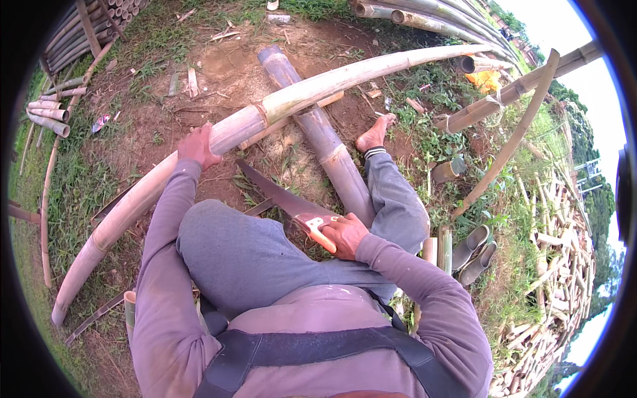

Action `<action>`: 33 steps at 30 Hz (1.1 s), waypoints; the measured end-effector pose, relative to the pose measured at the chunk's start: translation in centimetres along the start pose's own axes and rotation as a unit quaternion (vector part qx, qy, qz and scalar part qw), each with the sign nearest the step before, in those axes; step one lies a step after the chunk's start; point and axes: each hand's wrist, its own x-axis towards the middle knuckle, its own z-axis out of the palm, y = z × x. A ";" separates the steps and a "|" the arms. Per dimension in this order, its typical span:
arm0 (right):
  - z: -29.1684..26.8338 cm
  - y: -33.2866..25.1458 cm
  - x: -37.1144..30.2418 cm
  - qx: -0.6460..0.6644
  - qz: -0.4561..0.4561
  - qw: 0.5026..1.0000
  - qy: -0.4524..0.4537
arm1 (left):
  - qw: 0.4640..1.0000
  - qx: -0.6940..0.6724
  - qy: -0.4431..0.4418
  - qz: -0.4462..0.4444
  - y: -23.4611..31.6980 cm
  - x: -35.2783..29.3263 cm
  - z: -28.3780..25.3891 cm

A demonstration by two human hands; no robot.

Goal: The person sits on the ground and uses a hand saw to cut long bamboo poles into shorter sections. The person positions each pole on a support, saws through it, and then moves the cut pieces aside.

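1. Head view, and here's the right hand (346, 237), wrapped firmly round the orange handle of a handsaw (288, 201), its dark blade running forward and left from that grip.
2. Over to the left hand (198, 146): it clasps the long pale bamboo pole (302, 96) from above, though what the fingers do underneath, I cannot tell.
3. Beyond both grips, that pole crosses over a dark bamboo log (332, 156); a bare foot (375, 131) sits just right of the log.
4. Danger spots! The blade's tip points close to the left hand, so a slip could nick it. The round pole could roll on the log if the left hand's hold loosens.
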 end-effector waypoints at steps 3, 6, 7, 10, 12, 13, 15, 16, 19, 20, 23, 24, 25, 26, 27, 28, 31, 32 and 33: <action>-5.3 -1.4 -3.0 0.110 0.022 0.987 0.115 | 1.000 -0.001 0.014 0.001 -1.1 -0.2 0.4; -10.3 -1.9 -6.4 0.230 0.042 0.960 0.154 | 1.000 0.020 0.011 -0.004 -1.1 -0.9 -0.9; -10.9 -2.0 -7.5 0.279 0.069 0.943 0.169 | 1.000 0.021 0.011 -0.003 -1.2 -1.0 -1.1; -13.7 -4.9 -7.1 0.293 0.119 0.906 0.282 | 0.999 -0.018 -0.003 0.027 0.1 0.6 0.8; -11.2 -3.3 -5.4 0.373 0.151 0.858 0.319 | 1.000 0.019 0.004 0.003 -1.5 -0.7 -0.2; -9.9 -2.6 -3.8 0.418 0.152 0.826 0.347 | 0.999 0.031 0.010 -0.005 -2.2 -1.2 0.0; -9.3 -2.4 -2.0 0.441 0.183 0.784 0.397 | 0.999 0.009 0.021 0.028 -0.6 1.1 1.4; -7.3 -0.6 0.4 0.487 0.152 0.765 0.393 | 0.999 0.032 0.020 -0.005 -2.4 -0.2 1.2; -7.4 -0.1 4.8 0.578 0.138 0.688 0.417 | 1.000 0.011 -0.003 0.010 -1.6 1.1 0.9; -7.5 -0.1 6.1 0.594 0.131 0.676 0.416 | 1.000 -0.001 -0.017 0.013 -1.6 1.1 0.9; -6.1 1.4 9.0 0.592 0.110 0.691 0.399 | 1.000 0.015 -0.003 0.017 -1.8 1.4 1.7; -5.3 1.8 9.4 0.609 0.108 0.686 0.382 | 0.999 0.010 -0.029 0.009 -1.4 1.6 0.9; -4.9 2.1 9.8 0.591 0.109 0.701 0.384 | 0.998 0.005 -0.055 0.001 -0.9 2.1 -0.1; -4.5 2.4 10.0 0.571 0.111 0.715 0.388 | 0.997 -0.001 -0.082 -0.006 -0.2 2.4 -1.0; -4.1 2.7 10.4 0.542 0.096 0.734 0.398 | 0.997 -0.005 -0.073 0.008 0.3 2.6 -1.4; -3.9 3.1 10.8 0.489 0.075 0.762 0.418 | 0.998 -0.008 -0.064 0.022 0.7 2.9 -1.6; -3.8 3.5 12.0 0.389 0.038 0.799 0.456 | 0.996 -0.037 -0.080 0.033 0.1 3.6 -0.8; -3.8 3.2 12.1 0.403 0.051 0.798 0.446 | 0.994 -0.049 -0.094 0.034 0.0 3.8 -0.5; -3.9 3.0 12.1 0.416 0.064 0.796 0.435 | 0.994 -0.046 -0.090 0.032 -0.1 4.0 -0.2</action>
